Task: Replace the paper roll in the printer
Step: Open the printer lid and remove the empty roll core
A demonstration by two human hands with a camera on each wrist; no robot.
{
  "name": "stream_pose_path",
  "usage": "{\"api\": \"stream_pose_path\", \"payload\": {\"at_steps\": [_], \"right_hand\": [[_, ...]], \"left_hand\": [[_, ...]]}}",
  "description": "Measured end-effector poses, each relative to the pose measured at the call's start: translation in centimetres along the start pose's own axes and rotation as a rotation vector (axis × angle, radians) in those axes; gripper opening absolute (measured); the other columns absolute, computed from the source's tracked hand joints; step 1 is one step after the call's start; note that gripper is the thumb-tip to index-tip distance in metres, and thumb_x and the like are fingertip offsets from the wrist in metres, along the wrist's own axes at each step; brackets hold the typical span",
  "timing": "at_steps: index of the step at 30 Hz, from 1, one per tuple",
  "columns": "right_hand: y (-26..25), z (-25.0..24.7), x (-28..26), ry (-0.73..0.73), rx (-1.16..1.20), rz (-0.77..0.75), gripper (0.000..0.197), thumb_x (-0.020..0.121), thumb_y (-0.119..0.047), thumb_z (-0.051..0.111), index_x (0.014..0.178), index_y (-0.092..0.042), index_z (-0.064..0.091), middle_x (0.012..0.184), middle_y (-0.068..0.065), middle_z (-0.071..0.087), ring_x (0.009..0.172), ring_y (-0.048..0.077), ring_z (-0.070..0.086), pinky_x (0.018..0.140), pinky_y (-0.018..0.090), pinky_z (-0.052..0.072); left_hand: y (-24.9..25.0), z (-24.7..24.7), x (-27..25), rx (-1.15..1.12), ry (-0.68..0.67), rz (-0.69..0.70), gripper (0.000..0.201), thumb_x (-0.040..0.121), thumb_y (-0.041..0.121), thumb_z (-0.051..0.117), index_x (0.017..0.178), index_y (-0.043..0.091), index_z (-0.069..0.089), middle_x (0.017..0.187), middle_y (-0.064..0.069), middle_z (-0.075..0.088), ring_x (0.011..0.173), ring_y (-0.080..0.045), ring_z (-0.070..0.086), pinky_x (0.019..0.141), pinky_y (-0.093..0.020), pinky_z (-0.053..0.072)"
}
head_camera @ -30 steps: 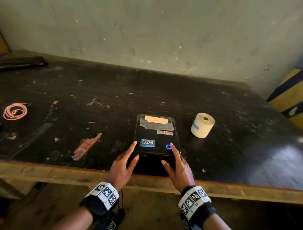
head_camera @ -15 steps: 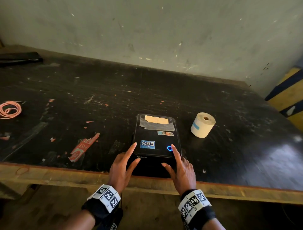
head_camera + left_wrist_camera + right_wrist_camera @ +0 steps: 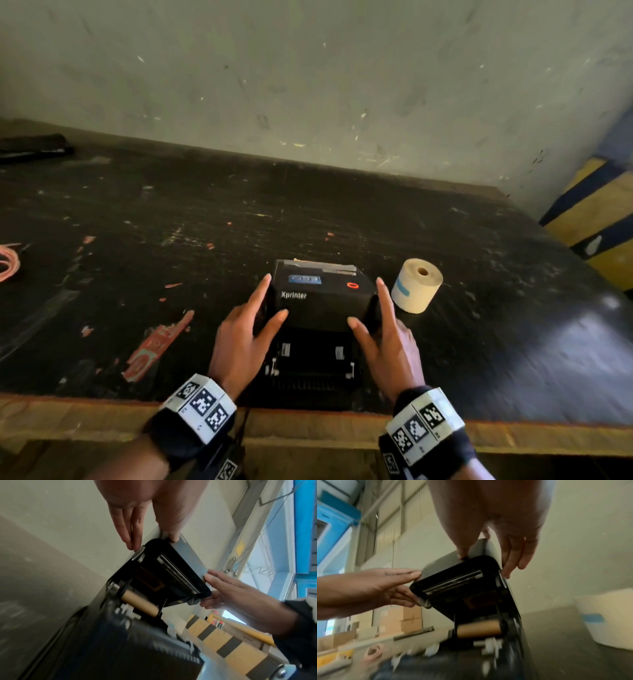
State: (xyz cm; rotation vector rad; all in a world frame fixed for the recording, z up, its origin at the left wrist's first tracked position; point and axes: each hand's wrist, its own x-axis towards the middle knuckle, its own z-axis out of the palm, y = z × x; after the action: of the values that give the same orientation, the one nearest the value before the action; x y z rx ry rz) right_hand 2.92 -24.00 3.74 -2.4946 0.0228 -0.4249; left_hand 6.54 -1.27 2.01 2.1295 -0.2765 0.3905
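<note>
So the printer [image 3: 322,308] sits right at the near edge of the counter [image 3: 171,222], and the lid [image 3: 320,286] is tilted up on its back hinge with both hands on it. The left hand [image 3: 245,337] pinches the lid's left front corner, thumb on the front face and fingers along the side; the right hand [image 3: 383,337] mirrors that on the right corner. So both hands are clamped on the lid, not loose.

From the wrist views you can see into the bay: there's a bare brown cardboard core [image 3: 139,603] sitting across the holder, which looks like the spent roll. The fresh paper roll [image 3: 417,285] with a blue strip stands on the counter just to the right of the printer, not touching it.

My two cents on doing this bit well: swing the lid up evenly from both corners so the hinge doesn't twist, and take it all the way back until it stays open by itself. Only then free a hand. I'd keep fingers off the roller bar [image 3: 453,580] under the lid. Since the printer is so close to the counter's edge, lift rather than pull toward yourself. There's an indicator light [image 3: 352,285] glowing red on top, probably just because the lid is open.
</note>
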Motion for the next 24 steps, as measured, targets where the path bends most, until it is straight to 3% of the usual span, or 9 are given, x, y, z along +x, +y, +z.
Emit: {"api": "stream_pose_path", "payload": {"at_steps": [3,6,9,12,15,18,21,24], "right_hand": [[-0.5,-0.4,2.3,0.060,0.056,-0.040,0.068,0.091,-0.041,0.048,0.146,-0.036,0.008,0.118,0.013,0.062,0.106,0.026,0.058,0.092,0.037,0.045],[0.1,-0.4,4.6,0.061,0.131,-0.073,0.057,0.094,-0.036,0.045,0.144,-0.035,0.018,0.123,0.009,0.059,0.110,0.020,0.054,0.093,0.029,0.038],[0.6,-0.1,7.1,0.060,0.196,-0.106,0.054,0.093,-0.036,0.043,0.140,-0.041,0.017,0.110,-0.006,0.053,0.101,0.008,0.049,0.092,0.028,0.041],[1.4,0.1,9.3,0.039,0.233,-0.117,0.057,0.093,-0.032,0.046,0.138,-0.046,0.014,0.104,-0.017,0.043,0.101,0.005,0.046,0.092,0.028,0.040],[2.5,0.7,10.9,-0.016,0.259,-0.116,0.059,0.093,-0.033,0.046,0.138,-0.048,0.011,0.125,-0.015,0.044,0.120,0.007,0.041,0.101,0.032,0.038],[3.6,1.6,11.5,-0.069,0.284,-0.119,0.061,0.091,-0.035,0.046,0.137,-0.051,0.008,0.146,-0.007,0.036,0.133,0.009,0.033,0.108,0.034,0.035],[4.5,1.9,11.6,-0.123,0.321,-0.110,0.064,0.087,-0.043,0.042,0.138,-0.054,0.005,0.149,-0.010,0.032,0.136,0.010,0.031,0.109,0.040,0.037],[5.5,2.2,11.0,-0.174,0.367,-0.079,0.070,0.084,-0.046,0.043,0.141,-0.050,0.003,0.143,-0.026,0.026,0.134,0.006,0.032,0.109,0.038,0.036]], "left_hand": [[0.7,-0.1,2.8,-0.023,0.067,0.033,0.056,0.085,0.048,0.053,0.136,0.036,0.033,0.117,-0.004,0.064,0.106,-0.012,0.059,0.093,-0.035,0.048],[0.9,0.5,5.0,-0.040,0.092,0.012,0.056,0.083,0.055,0.047,0.134,0.034,0.037,0.118,-0.002,0.063,0.109,-0.011,0.056,0.094,-0.038,0.048],[0.9,1.4,6.9,-0.053,0.104,-0.013,0.061,0.080,0.058,0.043,0.134,0.033,0.037,0.127,-0.002,0.057,0.118,-0.011,0.049,0.099,-0.036,0.043],[0.8,2.1,8.9,-0.044,0.114,-0.020,0.058,0.083,0.051,0.050,0.135,0.030,0.037,0.132,0.001,0.052,0.122,-0.008,0.044,0.098,-0.026,0.036],[0.3,2.7,10.3,-0.040,0.112,-0.032,0.056,0.085,0.039,0.058,0.136,0.029,0.036,0.135,0.001,0.050,0.123,-0.006,0.044,0.099,-0.024,0.034],[-0.5,3.3,10.9,-0.052,0.086,-0.063,0.061,0.082,0.037,0.059,0.136,0.033,0.031,0.136,0.002,0.050,0.123,-0.006,0.045,0.101,-0.026,0.037],[-1.1,3.3,10.3,-0.063,0.018,-0.089,0.062,0.082,0.039,0.059,0.137,0.034,0.031,0.137,0.007,0.048,0.125,-0.001,0.042,0.102,-0.025,0.037],[-1.9,3.2,8.6,-0.068,-0.074,-0.136,0.059,0.084,0.041,0.058,0.137,0.036,0.032,0.134,0.015,0.048,0.124,0.007,0.040,0.102,-0.019,0.034]]}}
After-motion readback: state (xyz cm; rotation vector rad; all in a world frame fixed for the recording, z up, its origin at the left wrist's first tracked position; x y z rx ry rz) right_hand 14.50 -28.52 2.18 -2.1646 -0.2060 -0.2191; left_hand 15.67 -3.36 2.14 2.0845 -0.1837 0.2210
